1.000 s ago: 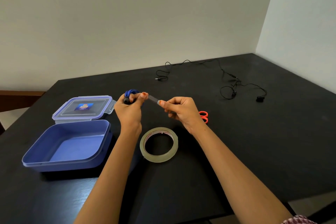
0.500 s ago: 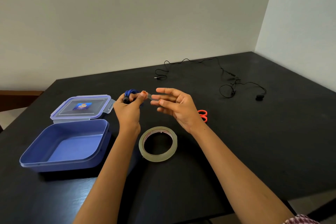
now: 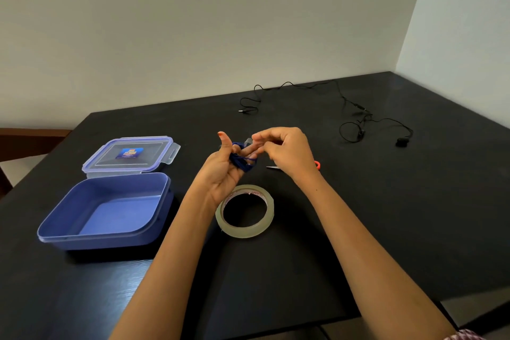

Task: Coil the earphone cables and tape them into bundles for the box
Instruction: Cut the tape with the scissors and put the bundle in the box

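Note:
My left hand (image 3: 223, 171) holds a coiled blue earphone cable (image 3: 240, 160) across its fingers, palm turned up and thumb raised. My right hand (image 3: 284, 152) pinches a short strip of clear tape (image 3: 248, 142) at the top of the coil. A roll of clear tape (image 3: 245, 210) lies flat on the black table (image 3: 386, 215) just below both hands. An open blue plastic box (image 3: 105, 210) sits at the left with its clear lid (image 3: 129, 154) behind it. A black earphone cable (image 3: 356, 119) lies spread out at the far side of the table.
Orange-handled scissors (image 3: 318, 164) lie behind my right hand, mostly hidden by it. The table's near edge runs under my forearms, and walls close in behind and to the right.
My left hand has turned palm up with the thumb lifted off the coil. My right hand has closed its fingers on the tape strip and moved in against the coil.

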